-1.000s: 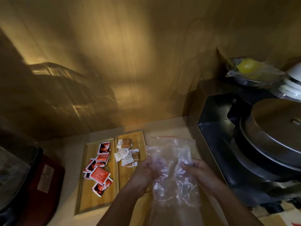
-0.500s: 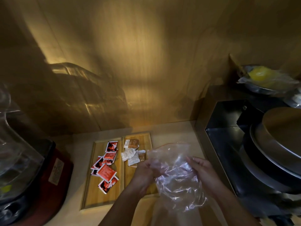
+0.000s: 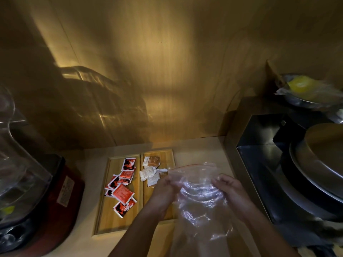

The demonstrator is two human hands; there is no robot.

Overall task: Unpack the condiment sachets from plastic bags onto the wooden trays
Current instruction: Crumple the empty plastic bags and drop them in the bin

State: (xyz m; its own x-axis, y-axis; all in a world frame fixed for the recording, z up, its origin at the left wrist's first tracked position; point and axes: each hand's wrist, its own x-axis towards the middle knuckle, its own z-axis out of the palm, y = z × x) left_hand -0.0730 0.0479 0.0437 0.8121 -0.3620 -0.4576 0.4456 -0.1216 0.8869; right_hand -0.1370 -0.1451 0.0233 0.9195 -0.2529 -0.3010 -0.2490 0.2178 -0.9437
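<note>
Two wooden trays lie side by side on the pale counter. The left tray carries several red sachets. On the right tray lie several white and brown sachets. I hold a crumpled clear plastic bag with a red zip edge above the counter, just right of the trays. My left hand grips its left side and my right hand grips its right side. No sachet shows inside the bag. The bag and my left hand hide the near right part of the right tray.
A red and black appliance with a clear jug stands at the left. A black steel cooker with a round metal lid fills the right side. Behind it a metal bowl with something yellow under plastic sits high. A wooden wall closes the back.
The view has swung left, so the appliance with the jug has come into sight. My hands have bunched the bag closer together; the sachets on the trays have not moved.
</note>
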